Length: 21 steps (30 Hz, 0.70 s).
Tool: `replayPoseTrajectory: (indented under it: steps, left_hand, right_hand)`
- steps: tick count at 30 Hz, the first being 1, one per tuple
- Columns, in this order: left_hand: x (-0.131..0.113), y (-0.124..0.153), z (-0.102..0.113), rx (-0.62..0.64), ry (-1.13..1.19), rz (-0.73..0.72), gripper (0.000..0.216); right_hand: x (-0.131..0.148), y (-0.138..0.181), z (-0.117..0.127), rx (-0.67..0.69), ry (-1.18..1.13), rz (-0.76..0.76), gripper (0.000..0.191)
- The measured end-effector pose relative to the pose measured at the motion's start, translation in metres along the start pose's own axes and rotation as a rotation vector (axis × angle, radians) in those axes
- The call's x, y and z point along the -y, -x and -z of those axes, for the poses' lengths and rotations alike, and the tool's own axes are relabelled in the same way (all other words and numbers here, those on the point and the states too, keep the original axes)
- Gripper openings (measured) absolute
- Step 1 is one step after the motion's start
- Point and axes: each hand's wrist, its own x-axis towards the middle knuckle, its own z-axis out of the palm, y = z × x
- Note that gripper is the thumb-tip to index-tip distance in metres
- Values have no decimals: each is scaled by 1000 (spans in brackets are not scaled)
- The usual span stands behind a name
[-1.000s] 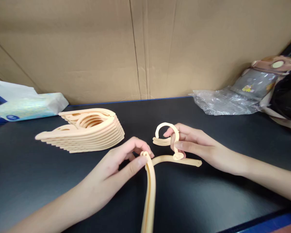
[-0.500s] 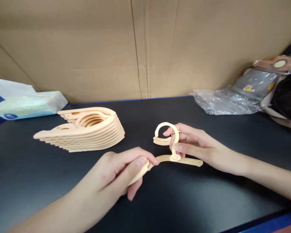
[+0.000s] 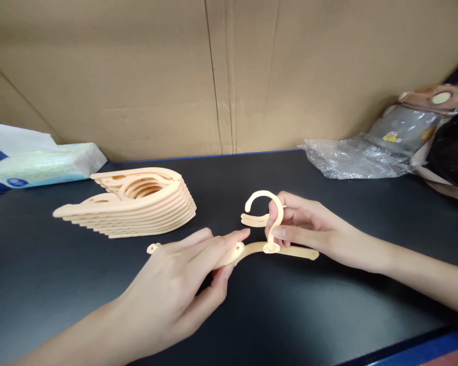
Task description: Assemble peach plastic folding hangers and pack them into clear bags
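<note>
My left hand [image 3: 179, 277] is closed around a cream plastic hanger arm [image 3: 231, 255], whose holed end shows past the fingers. The other end pokes out behind the knuckles. Between thumb and fingers, my right hand [image 3: 316, 223] pinches a cream hanger hook [image 3: 279, 216], upright with its round base down. Another curved hanger arm [image 3: 299, 252] runs beneath that base and on toward my left fingertips; whether it touches them I cannot tell. Just behind the hook, more curved hooks [image 3: 254, 220] lie on the table, partly hidden by my right fingers.
A neat stack of folded cream hangers [image 3: 156, 216] sits left of centre on the black table [image 3: 275, 305]. Behind it is a tissue pack [image 3: 49, 165]. Clear plastic wrapping [image 3: 351, 160] and a bottle [image 3: 404, 129] stand at the back right, before a cardboard wall [image 3: 145, 76].
My left hand has rolled over, back upward, turning the hanger arm so its holed end shows. The hook has shifted slightly left in my right hand.
</note>
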Motion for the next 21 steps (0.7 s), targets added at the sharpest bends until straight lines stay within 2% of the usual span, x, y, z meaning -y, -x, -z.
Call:
replayPoseTrajectory:
  steps: [9, 16, 21]
  left_hand:
    - [7, 0, -6, -19, -90, -77, 25]
    - [10, 2, -10, -100, -115, -63, 19]
    - [9, 2, -9, -42, -90, -34, 20]
  right_hand:
    - [-1, -2, 1, -6, -34, -10, 18]
    - [-5, -7, 4, -5, -37, 48, 29]
    - [-3, -7, 3, -1, -85, 15, 31]
